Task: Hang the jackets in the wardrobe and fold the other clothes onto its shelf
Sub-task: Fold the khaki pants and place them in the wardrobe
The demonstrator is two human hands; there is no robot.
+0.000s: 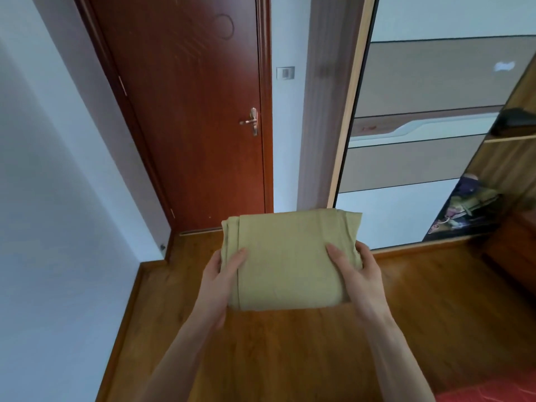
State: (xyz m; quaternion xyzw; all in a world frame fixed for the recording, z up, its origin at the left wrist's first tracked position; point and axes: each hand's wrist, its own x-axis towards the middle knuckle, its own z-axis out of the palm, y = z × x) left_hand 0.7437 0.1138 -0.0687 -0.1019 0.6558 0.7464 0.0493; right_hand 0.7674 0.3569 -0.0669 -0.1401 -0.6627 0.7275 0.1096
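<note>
Khaki-green cloth, folded into a neat rectangle, the folded garment (287, 259) held up at chest height over wood floor (290, 358), clear of any surface. Left hand (223, 274) grips left edge, thumb on top, fingers curled underneath & hidden. Right hand (355, 271) mirrors on right edge, thumb lying over top face, other fingers under the bundle. Both pinching cloth between thumb & underside fingers; neither spread flat.

Beyond & right of right hand: wardrobe (504, 158) w/ sliding door (412, 140) pushed aside, interior partly visible at far right. Shelf (510, 138) up & well to right of right hand, something dark on it, too dim to ID. Lower down in there a heap of mixed clothes (470, 204), well apart from hands. Brown room door (188, 111) straight ahead past left hand, shut. Red bedding corner (487, 393) below right forearm.

Judged step: fold done, carry to shelf next. No jackets seen here.

Risks:
- Far layers stick out loose past both thumbs, esp. top right corner; quick swing right could let them slide & fold opens.
- Grip only at near side edges, so far half could droop if thumbs ease off.
- Shelf already partly occupied; pushing in blind could rumple the stack or snag on wardrobe frame.
- Dropping = refold from floor.
</note>
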